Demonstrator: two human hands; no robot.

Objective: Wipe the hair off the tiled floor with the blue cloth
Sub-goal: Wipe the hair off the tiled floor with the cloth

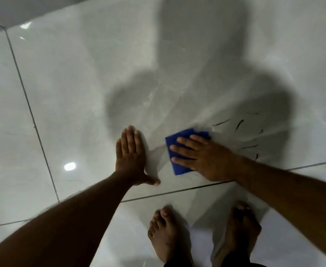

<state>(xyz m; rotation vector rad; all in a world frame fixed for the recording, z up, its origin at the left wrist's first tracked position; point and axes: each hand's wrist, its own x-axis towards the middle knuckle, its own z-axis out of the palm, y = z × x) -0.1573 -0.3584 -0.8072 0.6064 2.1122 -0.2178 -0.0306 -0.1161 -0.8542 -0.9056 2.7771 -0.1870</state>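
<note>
A folded blue cloth (174,143) lies flat on the glossy pale tiled floor (77,93). My right hand (202,157) presses down on it with fingers spread, covering its right half. Several dark strands of hair (239,125) lie scattered on the tile just right of and beyond the cloth. My left hand (130,157) rests flat on the floor a short way left of the cloth, palm down, thumb out, holding nothing.
My two bare feet (166,232) stand on the near tile below the hands. Dark grout lines (29,108) cross the floor. A wall base or ledge (8,14) runs along the top left. My shadow falls over the middle tile.
</note>
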